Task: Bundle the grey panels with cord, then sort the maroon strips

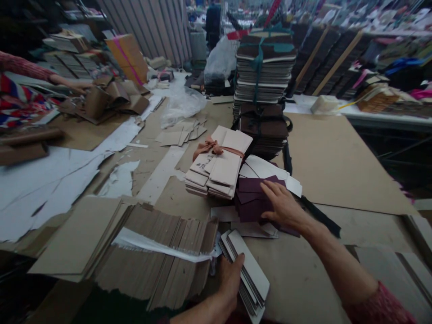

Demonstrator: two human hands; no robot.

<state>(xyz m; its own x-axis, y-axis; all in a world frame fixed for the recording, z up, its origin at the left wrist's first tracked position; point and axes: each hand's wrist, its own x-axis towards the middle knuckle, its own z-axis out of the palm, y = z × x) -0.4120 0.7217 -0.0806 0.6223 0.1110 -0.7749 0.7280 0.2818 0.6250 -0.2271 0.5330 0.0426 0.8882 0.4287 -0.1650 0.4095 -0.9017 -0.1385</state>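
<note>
Left hand point(229, 279) on pale cards point(248, 265), right hand point(280, 202) on purple cards point(249, 202)

From where I stand, 1 table point(290, 265) bears the work. Left hand: narrowed, holding 1 slanted stack of pale cards at the near edge. Right hand: wide, fingers spread, touching 1 overlapping pile of purple cards; individual cards cannot be counted. Beside that pile: 1 cream bundle point(224, 168), tied with 1 rust ribbon point(212, 146). Nearer left: 1 row of grey boards point(158, 279), crossed by 1 white strip point(162, 246).
</note>
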